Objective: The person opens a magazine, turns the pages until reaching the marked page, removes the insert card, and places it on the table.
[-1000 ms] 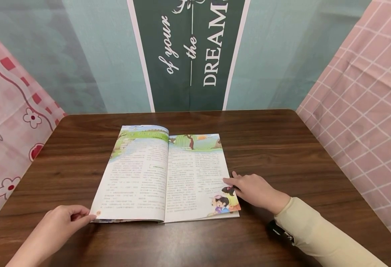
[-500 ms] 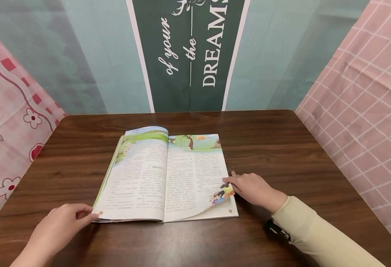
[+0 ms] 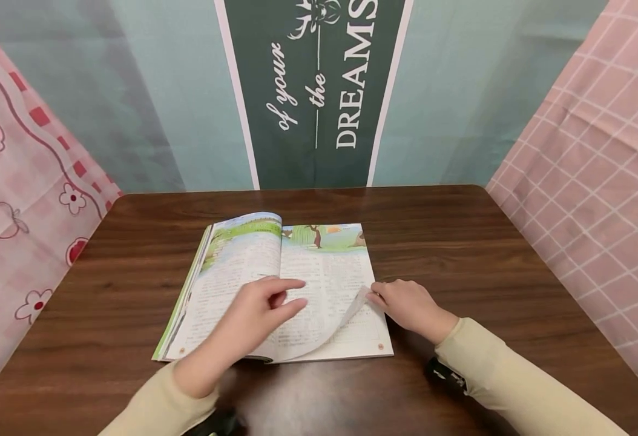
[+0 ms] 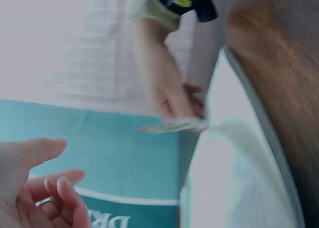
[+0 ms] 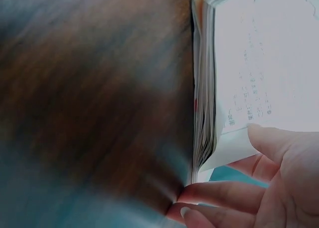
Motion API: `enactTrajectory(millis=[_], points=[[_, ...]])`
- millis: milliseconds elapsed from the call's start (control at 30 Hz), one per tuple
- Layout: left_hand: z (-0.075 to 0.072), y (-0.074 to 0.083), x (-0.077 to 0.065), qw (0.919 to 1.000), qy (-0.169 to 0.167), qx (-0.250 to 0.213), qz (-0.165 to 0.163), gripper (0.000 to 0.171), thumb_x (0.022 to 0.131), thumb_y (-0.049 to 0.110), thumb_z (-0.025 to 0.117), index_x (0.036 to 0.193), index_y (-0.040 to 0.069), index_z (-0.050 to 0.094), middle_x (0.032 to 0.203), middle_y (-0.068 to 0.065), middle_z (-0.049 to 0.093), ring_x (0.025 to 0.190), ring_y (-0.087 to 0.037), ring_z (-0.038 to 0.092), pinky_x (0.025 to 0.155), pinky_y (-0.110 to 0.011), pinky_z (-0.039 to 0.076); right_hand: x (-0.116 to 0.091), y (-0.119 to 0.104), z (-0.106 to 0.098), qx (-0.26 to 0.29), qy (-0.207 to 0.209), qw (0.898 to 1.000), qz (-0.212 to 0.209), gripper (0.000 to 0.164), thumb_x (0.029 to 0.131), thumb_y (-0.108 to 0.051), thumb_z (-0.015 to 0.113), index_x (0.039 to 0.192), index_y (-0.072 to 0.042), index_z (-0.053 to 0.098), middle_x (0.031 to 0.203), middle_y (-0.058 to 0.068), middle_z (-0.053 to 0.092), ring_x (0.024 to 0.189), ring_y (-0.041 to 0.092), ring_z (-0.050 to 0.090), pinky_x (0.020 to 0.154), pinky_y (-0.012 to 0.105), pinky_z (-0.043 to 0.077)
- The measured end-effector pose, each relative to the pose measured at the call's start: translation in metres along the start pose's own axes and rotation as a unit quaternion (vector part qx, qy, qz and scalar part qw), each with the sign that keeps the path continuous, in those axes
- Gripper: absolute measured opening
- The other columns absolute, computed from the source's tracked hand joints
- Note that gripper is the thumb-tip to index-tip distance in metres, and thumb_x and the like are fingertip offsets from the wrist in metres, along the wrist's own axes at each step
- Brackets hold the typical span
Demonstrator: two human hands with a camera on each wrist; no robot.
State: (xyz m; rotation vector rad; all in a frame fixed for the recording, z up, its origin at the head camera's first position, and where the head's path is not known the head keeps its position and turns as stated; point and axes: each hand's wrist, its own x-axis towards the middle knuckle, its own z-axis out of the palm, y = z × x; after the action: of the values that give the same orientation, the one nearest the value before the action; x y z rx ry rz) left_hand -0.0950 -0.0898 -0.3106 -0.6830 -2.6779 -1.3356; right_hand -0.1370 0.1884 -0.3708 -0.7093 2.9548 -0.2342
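Observation:
An open magazine (image 3: pixel 215 303) with illustrated page tops lies on the table. My right hand (image 3: pixel 411 306) is at its right edge and pinches a right-hand page (image 3: pixel 319 321), whose near corner is lifted and curled over. In the right wrist view the thumb (image 5: pixel 271 140) lies on top of the paper, with fingers beneath and beside the edge. Over the middle of the magazine hovers my left hand (image 3: pixel 259 312), thumb and index finger apart, holding nothing. The left wrist view has the loosely bent fingers (image 4: pixel 45 148) with a gap to the magazine (image 4: pixel 234 173).
Under the magazine is a dark wooden table (image 3: pixel 450 242). A green curtain (image 3: pixel 433 91) with lettering hangs behind it. Pink patterned cloths flank it, a fruit-print one (image 3: pixel 41 200) at left and a checked one (image 3: pixel 597 151) at right. Dark bands sit at both sleeves.
My left hand has let go of the left page's lower corner and moved right over the magazine. The right page's near corner has lifted and curled in my right hand.

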Motion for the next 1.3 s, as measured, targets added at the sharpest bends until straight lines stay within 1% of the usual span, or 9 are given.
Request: enactTrajectory(millis=[200,367,667,800,933,1067,1167,1233,1300], points=[[0.040,0.006,0.033,0.9972,-0.046,0.055,-0.023,0.031,0.084,0.025,0.071,0.110,0.009,0.069,0.056,0.005,0.038,0.051,-0.006,0.033,0.050,-0.022,0.032,0.004,-0.002,-0.001,-0.004,-0.010,1.000,0.017,0.029,0.093,-0.030,0.056,0.070,-0.015,0.047,0.053,-0.003,0.038,0.048,0.013,0.038,0.046,0.030,0.031],[0.062,0.008,0.046,0.9933,-0.068,0.090,-0.028,0.032,0.086,0.030,0.068,0.111,0.011,0.070,0.060,0.005,0.043,0.052,-0.008,0.036,0.047,-0.022,0.030,0.003,-0.004,0.001,-0.013,-0.009,1.000,0.018,0.027,0.093,-0.029,0.057,0.071,-0.014,0.048,0.052,-0.003,0.038,0.047,0.013,0.039,0.045,0.030,0.031],[0.073,0.011,0.054,0.9946,-0.039,0.093,-0.025,0.021,0.086,0.026,0.067,0.101,0.014,0.074,0.063,0.007,0.049,0.052,-0.008,0.040,0.047,-0.022,0.033,0.002,-0.005,0.003,-0.019,0.004,1.000,0.015,0.029,0.093,-0.029,0.056,0.070,-0.015,0.047,0.051,-0.004,0.037,0.047,0.014,0.041,0.043,0.032,0.032],[0.073,0.012,0.056,0.9942,-0.036,0.096,-0.034,0.019,0.086,0.024,0.068,0.099,0.013,0.074,0.068,0.005,0.055,0.056,-0.008,0.045,0.049,-0.022,0.035,0.004,-0.004,0.002,-0.030,0.008,0.999,0.011,0.029,0.093,-0.029,0.056,0.070,-0.015,0.046,0.052,-0.003,0.037,0.047,0.015,0.043,0.042,0.032,0.032],[0.076,0.011,0.058,0.9936,-0.035,0.099,-0.044,0.017,0.085,0.023,0.069,0.097,0.013,0.075,0.083,0.002,0.066,0.068,-0.009,0.053,0.054,-0.021,0.039,0.002,-0.004,0.002,-0.030,0.008,0.999,0.014,0.030,0.093,-0.029,0.056,0.070,-0.015,0.045,0.052,-0.003,0.036,0.047,0.014,0.041,0.042,0.032,0.031],[0.078,0.010,0.060,0.9930,-0.040,0.101,-0.046,0.011,0.086,0.020,0.068,0.091,0.014,0.076,0.082,0.003,0.067,0.064,-0.008,0.052,0.051,-0.021,0.038,0.000,-0.004,0.002,-0.020,0.000,1.000,0.017,0.030,0.094,-0.028,0.056,0.070,-0.014,0.045,0.052,-0.002,0.039,0.046,0.015,0.040,0.042,0.031,0.031],[0.077,0.009,0.060,0.9932,-0.035,0.099,-0.049,0.010,0.087,0.017,0.066,0.087,0.014,0.076,0.076,0.005,0.066,0.058,-0.007,0.048,0.049,-0.022,0.036,-0.001,-0.002,0.001,-0.020,-0.009,1.000,0.019,0.023,0.093,-0.031,0.057,0.091,-0.008,0.060,0.055,0.002,0.047,0.049,0.018,0.048,0.044,0.033,0.036],[0.075,0.007,0.059,0.9937,-0.024,0.097,-0.050,0.010,0.087,0.017,0.066,0.087,0.014,0.076,0.076,0.006,0.066,0.058,-0.006,0.048,0.050,-0.022,0.037,-0.002,0.000,0.000,-0.015,-0.021,0.999,0.028,0.042,0.091,-0.034,0.058,0.119,-0.003,0.056,0.053,0.004,0.048,0.047,0.020,0.050,0.044,0.034,0.038],[0.070,0.005,0.057,0.9942,-0.008,0.095,-0.049,0.010,0.086,0.016,0.066,0.087,0.013,0.075,0.076,0.005,0.066,0.059,-0.005,0.049,0.051,-0.022,0.038,-0.003,0.003,-0.001,-0.006,-0.033,0.999,0.035,0.069,0.090,-0.039,0.060,0.140,0.002,0.035,0.050,0.004,0.047,0.043,0.019,0.048,0.044,0.033,0.037]])
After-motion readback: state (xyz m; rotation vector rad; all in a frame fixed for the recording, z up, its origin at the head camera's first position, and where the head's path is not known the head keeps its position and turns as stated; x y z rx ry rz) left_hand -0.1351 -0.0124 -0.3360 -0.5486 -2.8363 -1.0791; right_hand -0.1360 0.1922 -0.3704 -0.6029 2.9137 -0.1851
